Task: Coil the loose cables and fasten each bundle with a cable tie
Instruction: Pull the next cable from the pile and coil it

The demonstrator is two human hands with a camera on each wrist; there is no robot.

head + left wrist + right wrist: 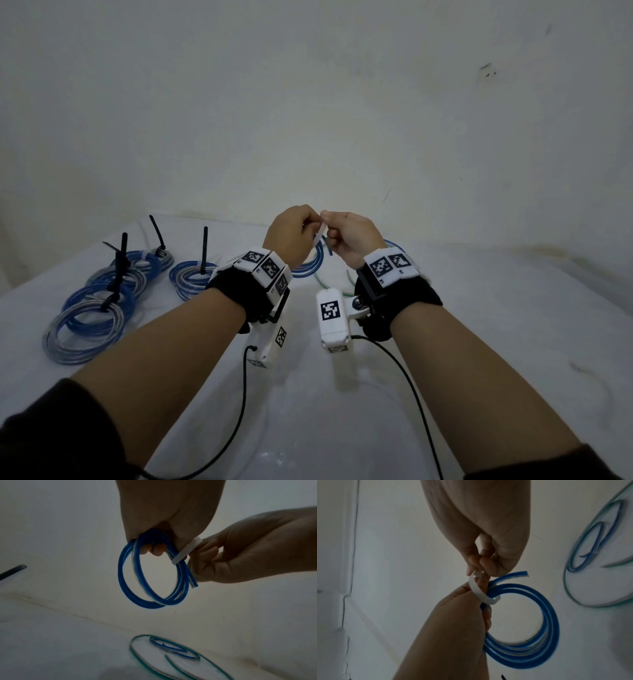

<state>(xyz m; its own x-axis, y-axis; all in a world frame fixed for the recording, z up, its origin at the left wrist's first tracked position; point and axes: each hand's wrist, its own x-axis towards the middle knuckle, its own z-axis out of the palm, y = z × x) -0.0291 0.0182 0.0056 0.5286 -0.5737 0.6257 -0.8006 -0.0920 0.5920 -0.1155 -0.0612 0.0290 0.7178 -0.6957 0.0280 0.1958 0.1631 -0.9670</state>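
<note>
Above the table my two hands meet in the head view. My left hand [301, 224] grips a small coil of blue and clear cable [150, 573], which hangs from its curled fingers. A white cable tie [480, 593] loops round the coil's strands near its free end. My right hand [478, 569] pinches the tie's upper end between thumb and fingertips, right against the left hand [453, 628]. In the left wrist view the tie [184, 552] runs from the coil to the right hand [205, 555]. Whether the tie's tail is through its head is hidden.
Several blue and clear coils [99, 301] fastened with black cable ties lie at the table's left, one more [191, 279] nearer the middle. A loose green-edged cable [142, 660] and a small blue loop [173, 647] lie under my hands. A wall stands close behind.
</note>
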